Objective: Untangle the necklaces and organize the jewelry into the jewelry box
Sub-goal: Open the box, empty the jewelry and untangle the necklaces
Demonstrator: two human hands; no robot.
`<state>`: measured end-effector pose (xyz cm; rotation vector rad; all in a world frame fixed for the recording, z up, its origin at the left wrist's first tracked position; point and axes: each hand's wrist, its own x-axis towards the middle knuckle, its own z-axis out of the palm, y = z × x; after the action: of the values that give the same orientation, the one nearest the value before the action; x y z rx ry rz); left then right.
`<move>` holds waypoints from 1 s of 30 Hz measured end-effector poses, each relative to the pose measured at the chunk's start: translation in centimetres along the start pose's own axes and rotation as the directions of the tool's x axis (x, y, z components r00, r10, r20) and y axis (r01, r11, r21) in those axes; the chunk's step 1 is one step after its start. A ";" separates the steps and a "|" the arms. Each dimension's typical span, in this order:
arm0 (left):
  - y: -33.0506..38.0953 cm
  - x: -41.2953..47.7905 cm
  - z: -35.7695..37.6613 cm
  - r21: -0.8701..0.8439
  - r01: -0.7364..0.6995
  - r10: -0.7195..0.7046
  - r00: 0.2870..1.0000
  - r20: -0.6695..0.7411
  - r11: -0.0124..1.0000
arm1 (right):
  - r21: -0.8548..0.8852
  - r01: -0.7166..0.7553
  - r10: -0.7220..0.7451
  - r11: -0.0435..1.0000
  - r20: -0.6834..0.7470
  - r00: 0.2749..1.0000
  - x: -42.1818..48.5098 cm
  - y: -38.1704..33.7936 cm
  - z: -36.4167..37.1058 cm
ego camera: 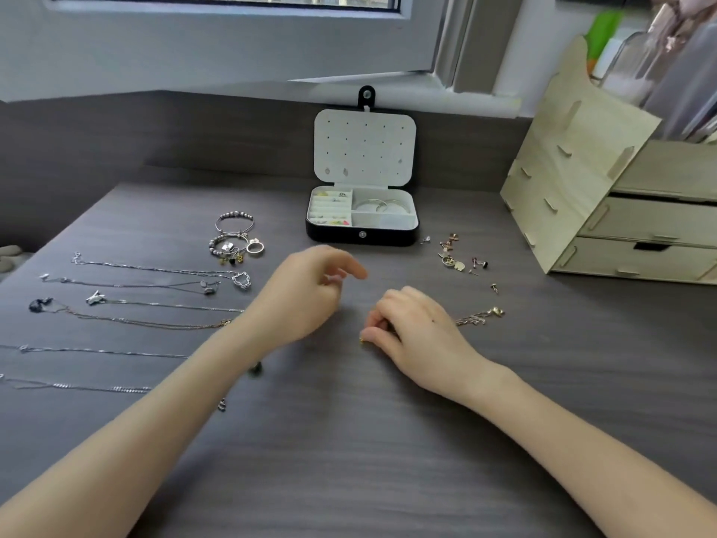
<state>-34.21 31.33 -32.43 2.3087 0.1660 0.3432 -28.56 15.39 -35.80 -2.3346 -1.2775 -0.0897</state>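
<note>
A black jewelry box [362, 234] stands open at the back of the desk, white inside, with rings in its left slots and hoops in the right compartment. Several necklaces [155, 270] lie stretched in rows on the left. Bracelets and a ring [236, 242] sit above them. My right hand [411, 328] pinches a small gold piece of a gold chain [481, 316] that trails out to its right. My left hand [306, 289] hovers over the desk with loosely curled fingers; whether it pinches anything is unclear.
A scatter of small earrings and studs [461, 258] lies right of the box. A wooden drawer organizer [605, 211] stands at the right. A small dark charm [255, 368] lies below my left forearm. A window sill runs behind the desk.
</note>
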 end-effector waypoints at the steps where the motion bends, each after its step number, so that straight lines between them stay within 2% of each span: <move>1: 0.0 0.2 -0.5 -0.021 0.032 -0.032 0.999 -0.020 0.999 | 0.016 0.020 -0.020 1.000 0.011 1.000 0.4 -0.5 0.4; 4: -0.1 0.7 -1.3 -0.060 0.092 -0.096 0.993 -0.075 0.994 | 0.100 0.068 -0.074 0.993 0.053 0.996 1.4 -1.5 0.3; 7: -0.4 0.6 -1.0 -0.034 0.103 -0.107 0.987 -0.117 0.994 | 0.194 0.012 -0.015 0.981 0.015 1.000 1.6 -0.1 -1.7; 9: -0.3 0.0 0.1 0.028 0.029 -0.027 0.996 -0.085 0.999 | 0.182 -0.077 0.081 0.980 -0.015 0.997 1.3 2.2 -3.6; 11: 0.1 -0.8 1.8 0.121 -0.158 0.157 0.987 0.018 0.980 | 0.130 -0.163 0.163 0.978 0.012 0.987 0.5 4.8 -5.5; 14: 0.2 -1.7 3.8 0.216 -0.390 0.347 0.914 0.211 0.895 | 0.082 -0.254 0.244 0.964 0.110 0.963 -1.0 7.0 -7.2; 16: -0.3 -1.7 4.2 0.245 -0.422 0.364 0.897 0.251 0.873 | 0.064 -0.290 0.276 0.955 0.169 0.946 -1.9 7.5 -7.6; 19: -1.6 -1.3 3.6 0.295 -0.423 0.362 0.901 0.239 0.857 | 0.072 -0.310 0.287 0.948 0.227 0.931 -2.5 7.7 -7.6; 25: -1.4 0.0 2.7 0.515 -0.419 0.374 0.907 0.195 0.748 | 0.144 -0.260 0.207 0.955 0.308 0.929 -2.3 7.2 -7.3; 30: 1.0 -1.1 5.6 0.438 -0.536 0.444 0.844 0.301 0.722 | 0.189 -0.254 0.190 0.949 0.302 0.934 -1.5 7.6 -7.3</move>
<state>-33.63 26.48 -35.59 2.8831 -0.5326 0.3898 -22.03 7.60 -32.63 -2.3301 -1.0690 0.4543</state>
